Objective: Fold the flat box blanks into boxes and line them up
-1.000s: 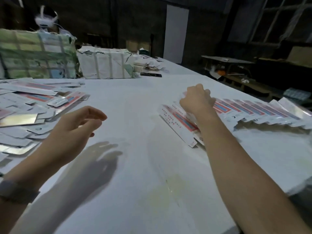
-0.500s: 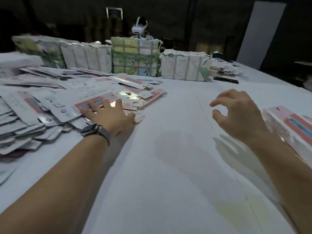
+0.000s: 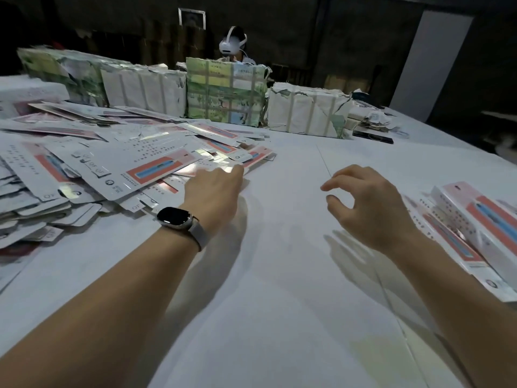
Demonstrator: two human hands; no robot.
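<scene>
A wide heap of flat box blanks (image 3: 92,166), white with pink and blue print, covers the left of the white table (image 3: 279,275). My left hand (image 3: 214,189), with a watch on the wrist, reaches to the heap's right edge; its fingertips touch a blank there and are partly hidden. My right hand (image 3: 366,208) hovers above the table centre-right, fingers loosely curled, holding nothing. A row of folded boxes (image 3: 472,228) lies at the right edge.
Wrapped paper bundles (image 3: 223,93) stand in a line along the table's far side. A person wearing a white headset (image 3: 232,44) sits behind them. A dark flat object (image 3: 372,137) lies at the far right.
The view swung left from the folded boxes to the heap. My left hand has slid right along the heap's edge. My right hand left the row and hangs free.
</scene>
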